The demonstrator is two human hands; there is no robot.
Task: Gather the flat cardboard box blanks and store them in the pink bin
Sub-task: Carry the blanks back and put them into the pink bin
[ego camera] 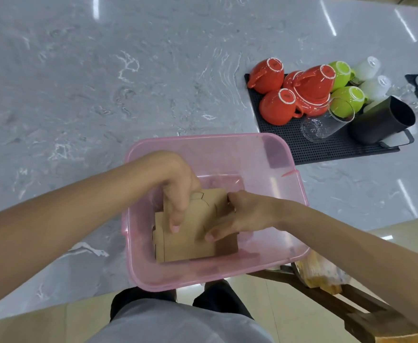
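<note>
Grey marble counter (pixel 104 82) holds a pink bin (pixel 294 184) at its near edge, and inside it my left hand (pixel 178 189) and right hand (pixel 242 216) press flat, fingers spread and gripping nothing, on the cardboard box blanks (pixel 193 241) stacked on its floor.

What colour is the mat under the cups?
Black, with a fine dotted texture, on the mat in the head view.

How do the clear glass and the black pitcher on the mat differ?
The clear glass is see-through and has no handle; the black pitcher is opaque, matte and has a handle. The glass looks smaller than the pitcher. Both lie tipped on the black mat, side by side.
</note>
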